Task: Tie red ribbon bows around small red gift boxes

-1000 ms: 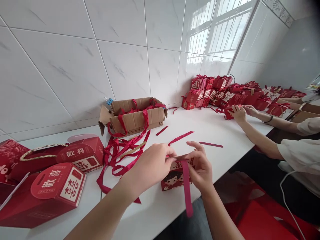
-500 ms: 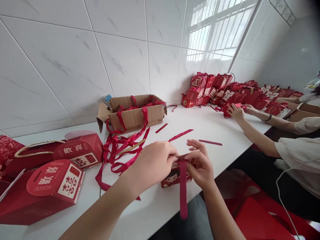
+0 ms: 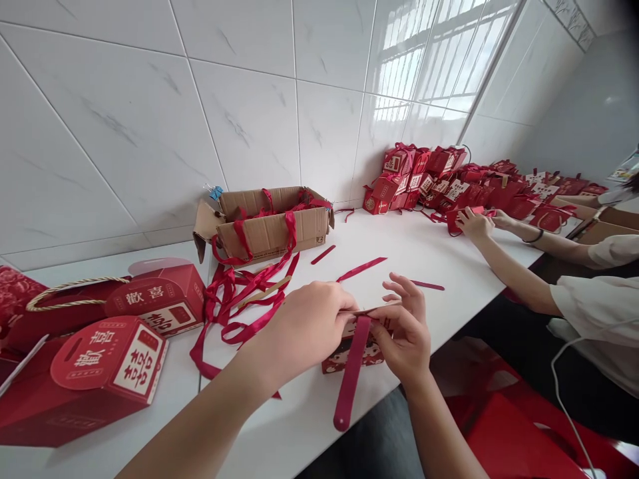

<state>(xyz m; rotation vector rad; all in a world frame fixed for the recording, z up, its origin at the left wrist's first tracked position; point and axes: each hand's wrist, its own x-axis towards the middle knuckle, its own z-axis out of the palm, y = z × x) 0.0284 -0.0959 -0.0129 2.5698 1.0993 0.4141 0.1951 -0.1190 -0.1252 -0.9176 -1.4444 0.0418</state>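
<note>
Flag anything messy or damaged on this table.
Ribbons spill over the carton and lie tangled on the table, looking untidy. The carton's flap at picture left splays outward, bent. Loose strips lie scattered. The held box, partly hidden, shows no plain damage.

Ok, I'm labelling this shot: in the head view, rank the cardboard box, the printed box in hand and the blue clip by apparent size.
1. Cardboard box
2. Printed box, partly covered
3. Blue clip

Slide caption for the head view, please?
Left hand and right hand pinch the top of a small printed box, a red strap hanging in front, loose ribbons nearby.
</note>
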